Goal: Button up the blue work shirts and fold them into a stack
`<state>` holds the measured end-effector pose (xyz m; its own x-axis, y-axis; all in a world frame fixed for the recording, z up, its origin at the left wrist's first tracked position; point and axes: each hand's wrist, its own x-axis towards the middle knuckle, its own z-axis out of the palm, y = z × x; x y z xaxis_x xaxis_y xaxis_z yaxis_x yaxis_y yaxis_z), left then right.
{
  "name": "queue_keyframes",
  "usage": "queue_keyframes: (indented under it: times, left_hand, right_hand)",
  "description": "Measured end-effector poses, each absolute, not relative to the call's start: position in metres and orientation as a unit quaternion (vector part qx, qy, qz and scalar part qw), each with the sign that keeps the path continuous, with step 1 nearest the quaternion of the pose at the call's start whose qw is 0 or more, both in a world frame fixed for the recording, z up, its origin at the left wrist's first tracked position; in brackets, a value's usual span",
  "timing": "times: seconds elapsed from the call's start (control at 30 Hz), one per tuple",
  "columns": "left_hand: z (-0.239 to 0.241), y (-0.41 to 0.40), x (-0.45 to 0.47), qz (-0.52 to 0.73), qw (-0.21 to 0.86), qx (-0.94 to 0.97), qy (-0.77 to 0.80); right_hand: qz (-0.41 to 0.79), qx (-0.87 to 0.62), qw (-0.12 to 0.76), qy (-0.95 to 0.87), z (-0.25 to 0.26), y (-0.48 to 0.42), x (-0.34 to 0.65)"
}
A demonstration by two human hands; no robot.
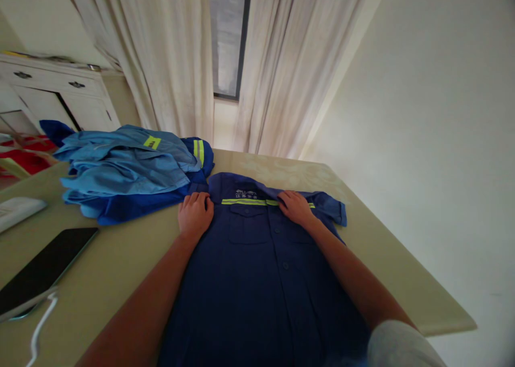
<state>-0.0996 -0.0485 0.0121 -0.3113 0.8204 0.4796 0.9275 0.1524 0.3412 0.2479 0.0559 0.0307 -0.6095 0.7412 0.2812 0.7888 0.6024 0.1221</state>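
A dark blue work shirt (pixel 257 270) with a yellow reflective stripe lies spread flat on the beige table (pixel 120 259), buttons up, collar end far from me. My left hand (pixel 195 212) rests on its left shoulder with the fingers curled under, pinching the fabric. My right hand (pixel 295 206) lies on the right shoulder by the stripe, its fingers bent and pressed onto the cloth.
A heap of light and dark blue work clothes (pixel 129 171) lies at the table's far left. A dark tablet (pixel 40 270) with a white cable (pixel 40 329) lies near the left edge. White drawers (pixel 52 88) and curtains (pixel 169 61) stand behind; a wall is at right.
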Motion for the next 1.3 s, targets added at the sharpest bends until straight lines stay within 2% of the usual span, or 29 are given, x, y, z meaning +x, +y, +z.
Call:
queue_keyframes:
  times: [0.07,0.23,0.4,0.53,0.63,0.77,0.83,0.9,1.03,1.2,1.3]
  left_hand:
    - [0.015,-0.051,-0.099,-0.297,0.099,-0.574,-0.756]
    - [0.017,-0.055,-0.100,-0.303,0.087,-0.522,-0.792]
    - [0.013,-0.058,-0.109,-0.263,0.035,-0.461,-0.847]
    - [0.011,-0.054,-0.125,-0.249,-0.014,-0.510,-0.823]
    - [0.014,-0.046,-0.136,-0.368,-0.121,-0.482,-0.785]
    - [0.024,-0.042,-0.146,-0.601,-0.359,-0.280,-0.657]
    - [0.029,-0.044,-0.149,-0.636,-0.465,-0.235,-0.570]
    - [0.032,-0.046,-0.151,-0.631,-0.520,-0.227,-0.529]
    - [0.031,-0.043,-0.149,-0.648,-0.492,-0.208,-0.543]
    - [0.028,-0.031,-0.147,-0.703,-0.399,-0.183,-0.559]
    - [0.032,-0.031,-0.142,-0.713,-0.408,-0.188,-0.538]
  right_hand:
    - [-0.090,-0.425,0.098,-0.896,0.022,0.039,0.252]
    - [-0.039,-0.446,0.175,-0.877,0.014,0.025,0.262]
    - [0.034,-0.447,0.134,-0.884,0.009,0.028,0.269]
    - [0.023,-0.440,0.171,-0.881,0.008,0.027,0.270]
    - [0.007,-0.423,0.215,-0.880,0.012,0.027,0.258]
    - [0.044,-0.438,0.257,-0.860,0.023,0.038,0.207]
    - [0.076,-0.438,0.267,-0.855,0.028,0.048,0.171]
    - [0.097,-0.438,0.273,-0.851,0.029,0.058,0.135]
    - [0.119,-0.462,0.248,-0.843,0.019,0.067,0.089]
    - [0.062,-0.424,0.246,-0.869,0.004,0.059,0.085]
    - [0.048,-0.393,0.230,-0.889,0.002,0.055,0.088]
